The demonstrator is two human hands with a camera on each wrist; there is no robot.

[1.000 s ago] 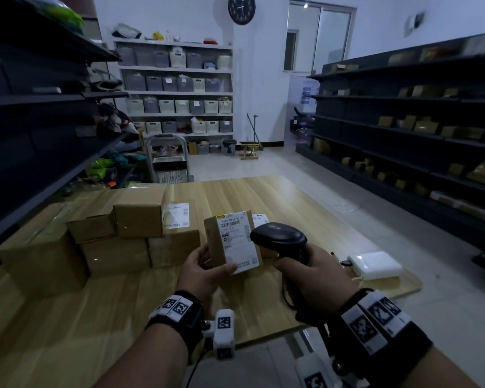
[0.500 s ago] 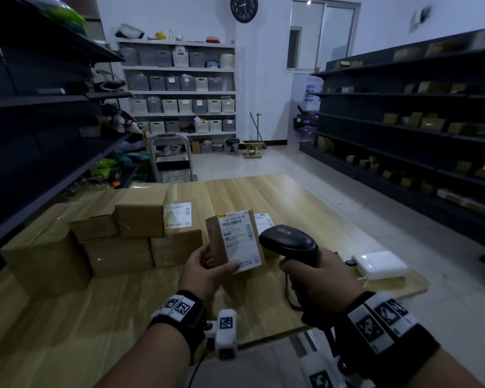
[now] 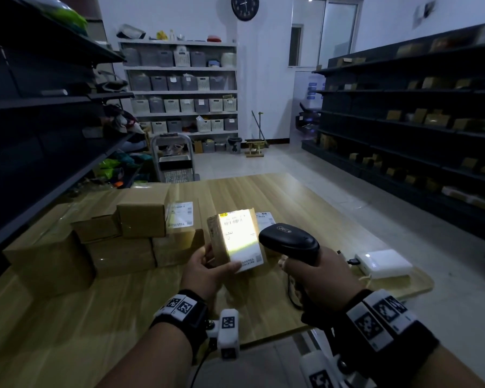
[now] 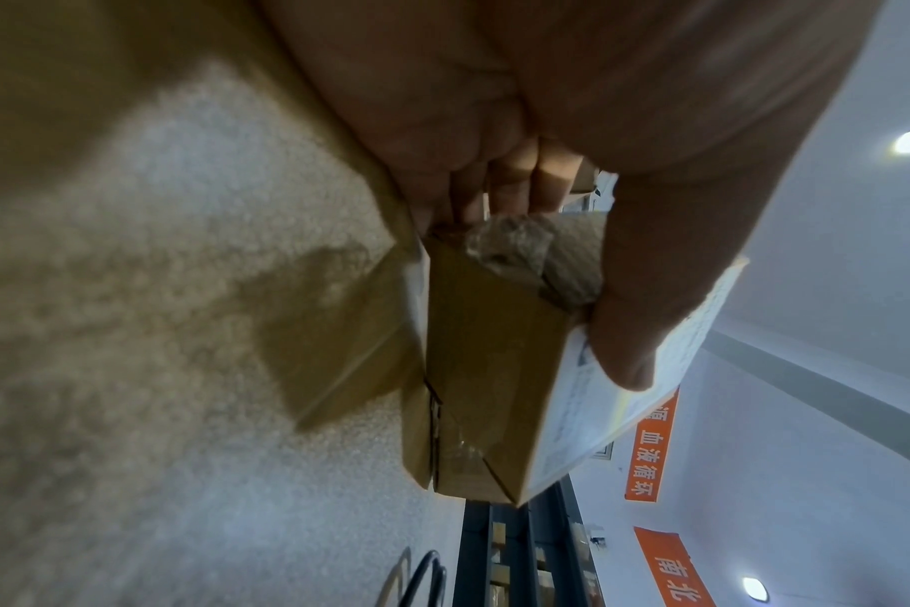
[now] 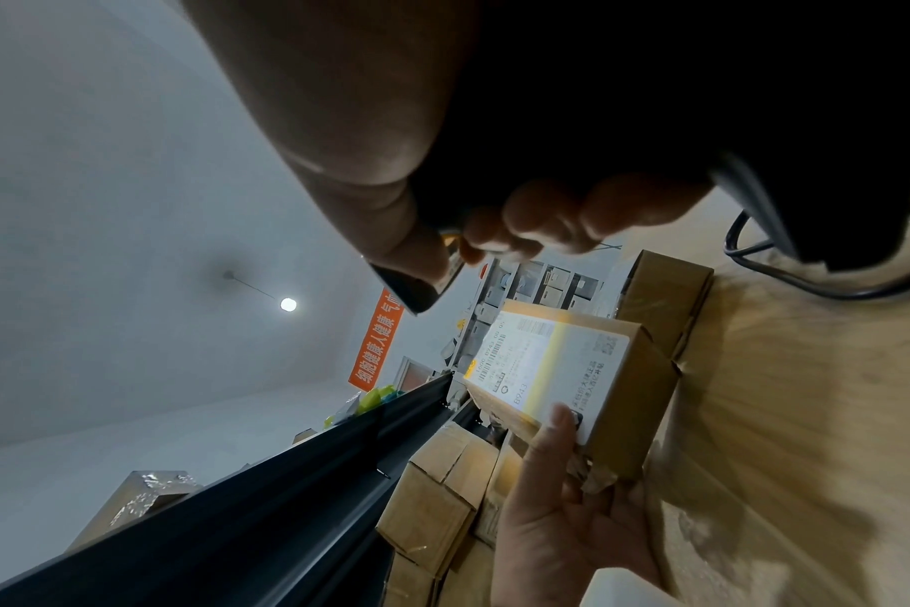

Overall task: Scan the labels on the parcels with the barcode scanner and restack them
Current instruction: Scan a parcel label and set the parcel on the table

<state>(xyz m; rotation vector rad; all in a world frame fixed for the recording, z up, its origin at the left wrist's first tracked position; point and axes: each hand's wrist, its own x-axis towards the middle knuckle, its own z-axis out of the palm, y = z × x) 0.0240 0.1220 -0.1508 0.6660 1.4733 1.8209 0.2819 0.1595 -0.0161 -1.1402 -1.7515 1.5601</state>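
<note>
My left hand [image 3: 207, 268] holds a small cardboard parcel [image 3: 221, 245] upright above the wooden table [image 3: 67, 317], thumb on the lower edge of its white label [image 3: 240, 239]. The label glows brightly under the scanner's light. My right hand [image 3: 317, 278] grips the handle of a black barcode scanner [image 3: 289, 240], whose head points left at the label from close by. In the left wrist view the thumb [image 4: 645, 328] presses the parcel [image 4: 489, 369] at its label edge. The right wrist view shows the lit label [image 5: 541, 361] and the left hand [image 5: 562, 513] under the parcel.
A stack of several cardboard boxes [image 3: 118, 236] stands on the table's left half, one with a label [image 3: 179, 214]. Another labelled parcel [image 3: 265, 219] lies behind the held one. A white device [image 3: 384, 263] with a cable sits near the right edge. Dark shelving lines both sides.
The scanner's light has come on and now floods the parcel's label, which was unlit before. Both hands hold nearly the same positions.
</note>
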